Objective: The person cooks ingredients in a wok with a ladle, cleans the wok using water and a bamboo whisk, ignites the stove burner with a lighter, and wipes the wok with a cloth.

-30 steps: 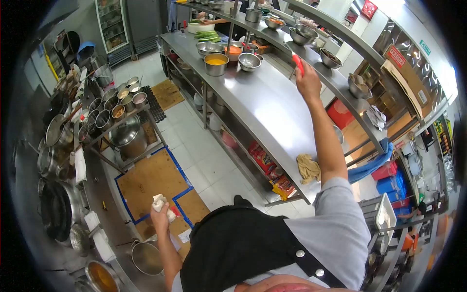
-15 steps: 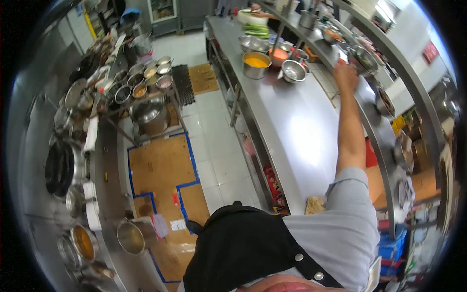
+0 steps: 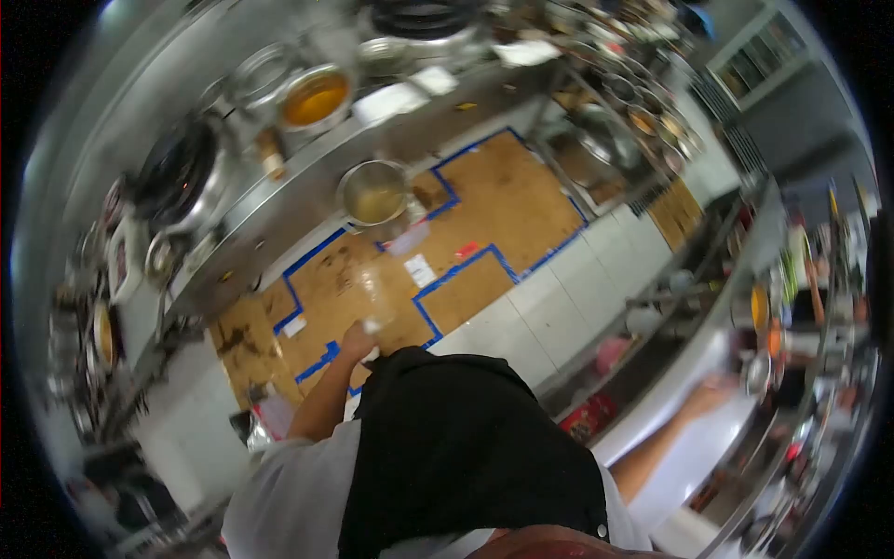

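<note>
Cloth (image 3: 372, 327) looks bunched in the curled left hand (image 3: 355, 343), at ten o'clock; a compact grip should prevent trailing. The right hand (image 3: 710, 393), at two o'clock near a bowl (image 3: 758, 373), wants clearance; blur hides its finger state.

Blue-edged brown floor covering (image 3: 512, 186)

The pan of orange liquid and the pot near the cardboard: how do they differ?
The pan holds bright orange liquid across most of its opening; the pot shows something pale inside, with bare wall around it. The pan sits up on the counter; the pot is lower, by the cardboard. Both are round and open.
</note>
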### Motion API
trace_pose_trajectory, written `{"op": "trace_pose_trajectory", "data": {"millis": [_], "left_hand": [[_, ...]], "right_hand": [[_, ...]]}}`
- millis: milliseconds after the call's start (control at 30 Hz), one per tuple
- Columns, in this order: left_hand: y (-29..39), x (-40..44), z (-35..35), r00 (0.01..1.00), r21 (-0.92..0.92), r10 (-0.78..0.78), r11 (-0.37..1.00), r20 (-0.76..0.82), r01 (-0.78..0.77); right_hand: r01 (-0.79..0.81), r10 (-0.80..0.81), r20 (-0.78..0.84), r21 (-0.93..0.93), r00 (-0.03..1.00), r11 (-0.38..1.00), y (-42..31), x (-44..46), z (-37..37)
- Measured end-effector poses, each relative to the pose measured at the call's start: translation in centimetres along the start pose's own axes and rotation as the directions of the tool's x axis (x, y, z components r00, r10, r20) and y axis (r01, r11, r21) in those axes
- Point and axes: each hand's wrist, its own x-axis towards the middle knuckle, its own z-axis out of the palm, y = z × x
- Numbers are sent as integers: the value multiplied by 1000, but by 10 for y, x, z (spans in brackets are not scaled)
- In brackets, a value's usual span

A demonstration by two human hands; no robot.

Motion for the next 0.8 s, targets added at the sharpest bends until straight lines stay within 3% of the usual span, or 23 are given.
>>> {"op": "trace_pose_trajectory", "data": {"millis": [33, 67, 133, 200, 233, 267, 300, 400, 433, 500, 533, 633, 700, 767, 800], "left_hand": [[-8, 3, -14, 998, 44, 63, 997, 7, -63], [-29, -2, -23, 997, 9, 75, 997, -19, -74], [-66, 9, -42, 990, -66, 118, 990, -75, -123], [-101, -15, -92, 999, -43, 38, 998, 14, -37], [-124, -29, -113, 998, -27, -5, 1000, 64, 6], [-164, -41, -118, 979, -361, -148, 913, 143, 191], [-210, -53, -116, 934, -634, -244, 686, 260, 356], [-306, -91, -112, 748, -736, -100, 137, 656, 663], [-333, -94, -107, 823, -712, -122, 443, 555, 545], [-378, -87, -96, 932, -385, -73, 897, 355, 217], [-383, -81, -95, 864, -429, -290, 775, 412, 465], [-407, -46, -127, 924, -348, -271, 867, 268, 356], [-422, -11, -144, 915, -156, -399, 902, 50, 402], [-390, 3, -208, 813, -402, -578, 764, -79, 504], [-389, 6, -214, 811, -478, -573, 749, -118, 459]], "right_hand": [[177, -190, 806, 108, 560, 978, -60, -62, 9], [25, -239, 941, 240, 239, 970, -124, -131, 18], [-79, -403, 903, 396, -151, 915, -231, -232, 18], [-111, -502, 771, 502, -391, 857, -324, -290, 2], [-113, -518, 722, 531, -458, 840, -363, -311, 0], [-102, -525, 686, 556, -504, 825, -401, -322, -7], [-91, -529, 653, 581, -542, 809, -437, -327, -14], [-38, -519, 598, 633, -611, 773, -524, -339, -26], [-19, -517, 583, 652, -627, 758, -553, -337, -32], [12, -503, 548, 684, -668, 730, -600, -344, -35], [26, -497, 532, 700, -686, 713, -622, -347, -36], [61, -474, 458, 764, -752, 642, -691, -363, -32], [75, -456, 395, 815, -797, 574, -739, -379, -30], [72, -435, 318, 867, -842, 494, -781, -399, -22], [60, -424, 272, 891, -864, 450, -806, -409, -19]]}}
